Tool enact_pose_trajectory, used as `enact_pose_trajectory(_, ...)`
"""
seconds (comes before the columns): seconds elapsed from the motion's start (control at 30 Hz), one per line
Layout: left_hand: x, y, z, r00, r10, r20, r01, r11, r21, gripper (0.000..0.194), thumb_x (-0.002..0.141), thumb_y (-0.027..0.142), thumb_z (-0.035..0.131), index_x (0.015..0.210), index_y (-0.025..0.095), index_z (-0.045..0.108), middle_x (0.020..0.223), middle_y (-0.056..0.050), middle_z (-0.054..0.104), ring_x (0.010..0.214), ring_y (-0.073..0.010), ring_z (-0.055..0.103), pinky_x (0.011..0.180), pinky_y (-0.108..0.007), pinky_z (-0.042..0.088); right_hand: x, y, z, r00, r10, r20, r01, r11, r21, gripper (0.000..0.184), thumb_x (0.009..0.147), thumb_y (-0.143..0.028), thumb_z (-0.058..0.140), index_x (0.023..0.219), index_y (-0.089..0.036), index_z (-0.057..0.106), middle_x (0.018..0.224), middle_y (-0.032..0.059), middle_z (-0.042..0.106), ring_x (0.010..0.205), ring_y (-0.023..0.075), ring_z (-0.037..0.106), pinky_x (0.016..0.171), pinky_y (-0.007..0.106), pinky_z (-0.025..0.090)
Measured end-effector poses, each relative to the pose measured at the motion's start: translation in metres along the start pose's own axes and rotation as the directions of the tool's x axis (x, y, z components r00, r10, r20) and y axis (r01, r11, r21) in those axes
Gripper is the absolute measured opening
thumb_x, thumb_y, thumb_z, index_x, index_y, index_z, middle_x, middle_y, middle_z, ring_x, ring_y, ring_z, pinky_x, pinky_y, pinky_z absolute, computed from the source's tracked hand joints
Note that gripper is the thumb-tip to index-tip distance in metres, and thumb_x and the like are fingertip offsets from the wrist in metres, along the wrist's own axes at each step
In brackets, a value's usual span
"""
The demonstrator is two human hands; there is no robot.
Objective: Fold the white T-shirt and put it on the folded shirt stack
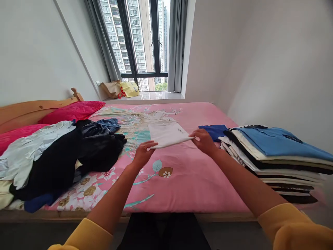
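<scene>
Your left hand (143,152) and right hand (205,141) pinch the near corners of a folded white garment (168,133) over the pink bed (197,180), between a loose clothes pile (57,159) and a neat stack (281,147). Even tension and a straight near edge should keep your layers aligned; a one-sided tug risks skewing them.
</scene>
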State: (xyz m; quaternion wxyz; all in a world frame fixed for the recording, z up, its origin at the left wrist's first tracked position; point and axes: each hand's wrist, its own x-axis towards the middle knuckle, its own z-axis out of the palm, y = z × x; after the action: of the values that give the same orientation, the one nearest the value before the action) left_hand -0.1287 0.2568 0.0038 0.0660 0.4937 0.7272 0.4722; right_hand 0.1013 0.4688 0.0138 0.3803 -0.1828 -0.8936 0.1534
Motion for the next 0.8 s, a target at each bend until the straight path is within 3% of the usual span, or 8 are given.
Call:
enact_pose_trajectory(0.13, -0.075, -0.064, 0.038, 0.988, -0.13, 0.087, 0.116, 0.982, 0.148, 0.028, 0.071, 0.012, 0.057, 0.091, 0.024, 0.073, 0.114, -0.007, 0.064, 0.108, -0.0214, 0.057, 0.096, -0.04, 0.045, -0.107, 0.011, 0.066, 0.966, 0.139, 0.216, -0.131, 0.99, -0.051, 0.024, 0.079, -0.019, 0.05, 0.092, -0.024, 0.069, 0.099, 0.0069, 0.063, 0.099, 0.0231, 0.051, 0.092, 0.04, 0.038)
enact_pose_trajectory(0.27, -0.126, -0.097, 0.054, 0.987, -0.071, 0.143, 0.03, 0.963, 0.269, 0.039, 0.073, 0.007, 0.051, 0.1, 0.028, 0.07, 0.123, -0.005, 0.059, 0.113, -0.0196, 0.054, 0.099, -0.04, 0.042, -0.174, 0.004, 0.088, 0.949, 0.182, 0.256, -0.187, 0.982, -0.003, 0.033, 0.08, -0.016, 0.046, 0.101, -0.028, 0.068, 0.103, 0.0075, 0.061, 0.103, 0.0241, 0.05, 0.095, 0.042, 0.039)
enact_pose_trajectory(0.5, -0.19, -0.092, 0.042, 0.977, 0.132, 0.165, -0.19, 0.89, 0.415, 0.045, 0.076, 0.007, 0.049, 0.104, 0.037, 0.068, 0.135, -0.001, 0.049, 0.126, -0.0215, 0.043, 0.101, -0.042, 0.041, -0.227, -0.027, 0.066, 0.965, 0.133, 0.224, -0.16, 0.981, 0.108, 0.034, 0.082, -0.018, 0.047, 0.104, -0.036, 0.066, 0.104, 0.0066, 0.061, 0.106, 0.0262, 0.051, 0.096, 0.049, 0.041)
enact_pose_trajectory(0.67, -0.25, -0.085, 0.028, 0.959, 0.212, 0.186, -0.273, 0.859, 0.433, 0.041, 0.081, 0.011, 0.049, 0.109, 0.037, 0.065, 0.137, -0.003, 0.047, 0.127, -0.0233, 0.041, 0.101, -0.047, 0.04, -0.274, -0.041, 0.052, 0.98, 0.031, 0.198, -0.047, 0.996, 0.078, 0.034, 0.083, -0.013, 0.046, 0.108, -0.028, 0.063, 0.106, 0.0067, 0.06, 0.106, 0.024, 0.052, 0.093, 0.049, 0.044)
enact_pose_trajectory(0.73, -0.256, -0.078, 0.025, 0.968, 0.193, 0.161, -0.245, 0.874, 0.419, 0.039, 0.084, 0.013, 0.046, 0.111, 0.034, 0.063, 0.137, -0.003, 0.047, 0.129, -0.0226, 0.038, 0.103, -0.046, 0.039, -0.273, -0.048, 0.048, 0.984, 0.055, 0.168, -0.067, 0.996, 0.064, 0.03, 0.084, -0.014, 0.046, 0.106, -0.026, 0.063, 0.109, 0.0065, 0.059, 0.11, 0.0231, 0.051, 0.095, 0.046, 0.045)
enact_pose_trajectory(0.8, -0.245, -0.064, 0.027, 0.974, 0.18, 0.134, -0.219, 0.898, 0.383, 0.036, 0.087, 0.016, 0.042, 0.114, 0.031, 0.062, 0.137, -0.003, 0.048, 0.131, -0.0207, 0.036, 0.105, -0.043, 0.038, -0.258, -0.06, 0.049, 0.988, 0.095, 0.123, -0.104, 0.992, 0.069, 0.028, 0.087, -0.017, 0.044, 0.108, -0.025, 0.061, 0.114, 0.006, 0.058, 0.114, 0.0214, 0.05, 0.099, 0.044, 0.043)
